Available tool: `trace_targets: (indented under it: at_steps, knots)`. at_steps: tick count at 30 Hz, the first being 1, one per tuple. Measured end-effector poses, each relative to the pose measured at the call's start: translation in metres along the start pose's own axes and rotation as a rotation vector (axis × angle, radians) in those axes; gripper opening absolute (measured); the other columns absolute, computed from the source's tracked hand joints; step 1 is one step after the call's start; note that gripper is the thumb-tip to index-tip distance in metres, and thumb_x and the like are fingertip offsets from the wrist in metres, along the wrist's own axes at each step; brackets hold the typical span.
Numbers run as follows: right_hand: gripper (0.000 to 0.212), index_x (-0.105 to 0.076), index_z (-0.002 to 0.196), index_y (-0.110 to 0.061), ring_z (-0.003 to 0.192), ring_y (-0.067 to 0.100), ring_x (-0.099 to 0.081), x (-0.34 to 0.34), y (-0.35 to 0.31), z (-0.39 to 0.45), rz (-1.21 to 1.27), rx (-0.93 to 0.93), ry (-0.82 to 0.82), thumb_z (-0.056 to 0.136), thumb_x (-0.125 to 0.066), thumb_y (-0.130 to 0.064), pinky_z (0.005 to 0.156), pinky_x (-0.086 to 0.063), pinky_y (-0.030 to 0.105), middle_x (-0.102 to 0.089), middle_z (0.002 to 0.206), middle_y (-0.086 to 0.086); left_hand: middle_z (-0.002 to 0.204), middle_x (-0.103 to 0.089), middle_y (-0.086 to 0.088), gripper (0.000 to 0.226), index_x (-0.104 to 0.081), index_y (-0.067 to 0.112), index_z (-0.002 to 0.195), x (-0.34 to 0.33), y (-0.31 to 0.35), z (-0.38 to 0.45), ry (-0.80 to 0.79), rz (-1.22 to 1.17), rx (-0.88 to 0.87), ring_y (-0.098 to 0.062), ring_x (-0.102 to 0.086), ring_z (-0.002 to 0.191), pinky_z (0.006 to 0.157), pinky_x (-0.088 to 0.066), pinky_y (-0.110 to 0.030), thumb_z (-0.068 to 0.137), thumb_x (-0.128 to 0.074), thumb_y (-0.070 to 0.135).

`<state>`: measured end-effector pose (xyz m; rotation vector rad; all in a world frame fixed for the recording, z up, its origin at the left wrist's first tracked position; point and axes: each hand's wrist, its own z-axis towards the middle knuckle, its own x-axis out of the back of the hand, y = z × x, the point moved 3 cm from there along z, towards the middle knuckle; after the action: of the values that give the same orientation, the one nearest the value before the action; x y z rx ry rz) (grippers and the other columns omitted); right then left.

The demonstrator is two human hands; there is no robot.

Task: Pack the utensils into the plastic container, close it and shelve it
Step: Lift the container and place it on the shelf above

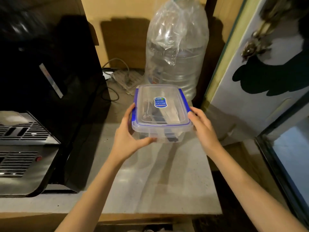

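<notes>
Standing at the left edge of the grey shelf (150,190) is a black appliance (41,81), with a metal grille at its near part. To the right of it, the left hand (128,139) grips the left side of the plastic container (161,114): the thumb lies along the blue clip on the left, and the fingers are curled under the bottom. The container is in the middle of the shelf, towards the back; if it touches the surface or is held a little above it, I cannot tell. Its clear lid (160,104) with the blue seal is on, and it has a blue sticker on top. Through the walls some utensils (167,118) are seen, dark and pale ones, but blurred. The right hand (203,126) holds the right side of the container, thumb on the lid's edge, the other fingers hidden behind it. Just behind the container, near the back right corner, a big clear water bottle (177,52) stands upright, covered by a thin plastic bag.
</notes>
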<state>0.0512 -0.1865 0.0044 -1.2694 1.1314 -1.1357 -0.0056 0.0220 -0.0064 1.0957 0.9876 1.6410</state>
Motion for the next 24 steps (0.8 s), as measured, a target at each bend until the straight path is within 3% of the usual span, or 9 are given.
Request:
trace_targets:
  at_steps: [3, 5, 9, 11, 15, 18, 21, 24]
  knots:
    - [0.024, -0.053, 0.118, -0.024, 0.103, 0.003, -0.057, -0.002, -0.042, 0.009, 0.072, 0.098, -0.051, 0.096, -0.045, -0.02, 0.09, -0.043, 0.021, -0.062, 0.108, -0.01, 0.132, -0.05, 0.011, 0.103, -0.03, 0.016, 0.141, 0.008, 0.037, 0.022, 0.08, -0.056, -0.079, 0.005, -0.052, 0.119, 0.095, -0.044, -0.008, 0.052, -0.079, 0.031]
    - [0.033, -0.051, 0.126, -0.019, 0.107, 0.004, -0.057, -0.002, -0.07, 0.013, 0.086, 0.172, -0.095, 0.094, -0.046, -0.025, 0.094, -0.043, 0.023, -0.062, 0.112, -0.009, 0.133, -0.051, 0.007, 0.103, -0.03, 0.017, 0.142, 0.013, 0.062, 0.037, 0.122, -0.102, -0.116, 0.004, -0.051, 0.121, 0.095, -0.045, -0.009, 0.052, -0.079, 0.032]
    - [0.073, -0.054, 0.123, -0.025, 0.116, 0.012, -0.058, 0.003, -0.133, 0.019, 0.107, 0.332, -0.173, 0.062, -0.065, -0.064, 0.103, -0.043, 0.032, -0.064, 0.119, -0.004, 0.13, -0.055, 0.008, 0.102, -0.03, 0.018, 0.142, 0.023, 0.115, 0.064, 0.171, -0.12, -0.222, 0.003, -0.055, 0.117, 0.092, -0.048, -0.011, 0.054, -0.078, 0.036]
    - [0.082, -0.055, 0.121, -0.027, 0.118, 0.011, -0.058, 0.005, -0.167, 0.02, 0.092, 0.403, -0.216, 0.053, -0.07, -0.07, 0.1, -0.045, 0.029, -0.065, 0.121, -0.005, 0.13, -0.058, 0.005, 0.104, -0.032, 0.017, 0.142, 0.028, 0.144, 0.077, 0.199, -0.145, -0.267, -0.002, -0.058, 0.116, 0.095, -0.05, -0.019, 0.053, -0.08, 0.038]
    - [0.081, -0.051, 0.129, -0.017, 0.113, 0.007, -0.061, 0.006, -0.231, 0.023, 0.026, 0.579, -0.241, 0.061, -0.077, -0.052, 0.091, -0.049, 0.019, -0.067, 0.118, -0.007, 0.113, -0.068, 0.011, 0.09, -0.041, 0.018, 0.136, 0.035, 0.204, 0.102, 0.233, -0.165, -0.369, -0.002, -0.065, 0.104, 0.085, -0.054, -0.017, 0.059, -0.085, 0.033]
    - [0.056, -0.052, 0.127, -0.022, 0.109, 0.001, -0.062, 0.007, -0.275, 0.028, 0.008, 0.677, -0.234, 0.074, -0.066, -0.037, 0.089, -0.05, 0.015, -0.068, 0.112, -0.014, 0.108, -0.07, 0.014, 0.092, -0.041, 0.021, 0.135, 0.041, 0.247, 0.121, 0.237, -0.126, -0.462, -0.002, -0.067, 0.101, 0.091, -0.055, -0.028, 0.057, -0.085, 0.039]
    - [0.038, -0.055, 0.113, -0.033, 0.107, 0.003, -0.063, 0.01, -0.315, 0.035, -0.009, 0.749, -0.201, 0.076, -0.06, -0.04, 0.088, -0.051, 0.018, -0.069, 0.108, -0.014, 0.109, -0.07, 0.014, 0.104, -0.032, 0.02, 0.142, 0.049, 0.289, 0.14, 0.243, -0.038, -0.538, -0.003, -0.065, 0.105, 0.095, -0.053, -0.035, 0.053, -0.074, 0.053]
    - [0.029, -0.059, 0.104, -0.033, 0.105, 0.008, -0.064, 0.012, -0.351, 0.037, -0.017, 0.803, -0.174, 0.078, -0.065, -0.045, 0.09, -0.051, 0.022, -0.07, 0.106, -0.01, 0.118, -0.067, 0.007, 0.099, -0.037, 0.017, 0.138, 0.054, 0.328, 0.154, 0.222, 0.061, -0.647, -0.006, -0.066, 0.104, 0.087, -0.058, -0.032, 0.055, -0.07, 0.059]
